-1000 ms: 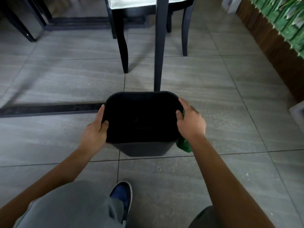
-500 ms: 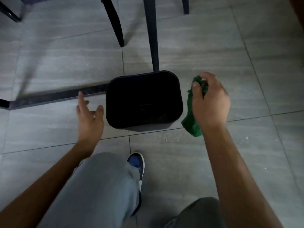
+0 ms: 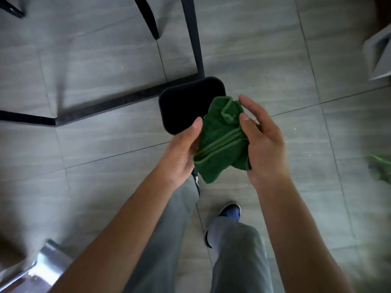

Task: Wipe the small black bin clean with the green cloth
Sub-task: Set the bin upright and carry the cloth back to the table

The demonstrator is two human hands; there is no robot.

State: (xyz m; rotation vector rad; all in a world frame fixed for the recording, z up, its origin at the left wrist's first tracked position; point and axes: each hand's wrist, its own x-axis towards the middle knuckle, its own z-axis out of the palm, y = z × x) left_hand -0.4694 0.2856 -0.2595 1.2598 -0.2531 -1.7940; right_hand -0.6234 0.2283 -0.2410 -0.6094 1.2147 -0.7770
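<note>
Hands meet over the floor with the green cloth (image 3: 222, 140) bunched between them. The left hand (image 3: 182, 153) cups the cloth from its left side, thumb raised along the cloth's edge and the fingers hidden beneath the fabric. The right hand (image 3: 262, 140) grips the cloth from the right, thumb pressed onto the crumpled upper part and the fingers curled round behind it. A hemmed edge runs in ridges across the middle of the cloth, and 1 loose corner hangs down below the hands.

Behind and beneath the hands, the small black bin (image 3: 182, 106) stands upright on the grey tiled floor (image 3: 95, 157), its open mouth facing up; the inside is too dark to make out. The cloth and the right hand cover the bin's near right corner in this view, and neither hand touches the bin.

At the bin's far edge a black table leg (image 3: 193, 37) comes down, and a black floor bar (image 3: 101, 106) runs off to the left from the same spot. A second dark leg (image 3: 149, 16) stands further left. Below the arms are grey trouser legs (image 3: 237, 250) and a blue shoe (image 3: 230, 211) on the tiles. A shiny metal object (image 3: 40, 269) sits blurred at the lower left corner.
</note>
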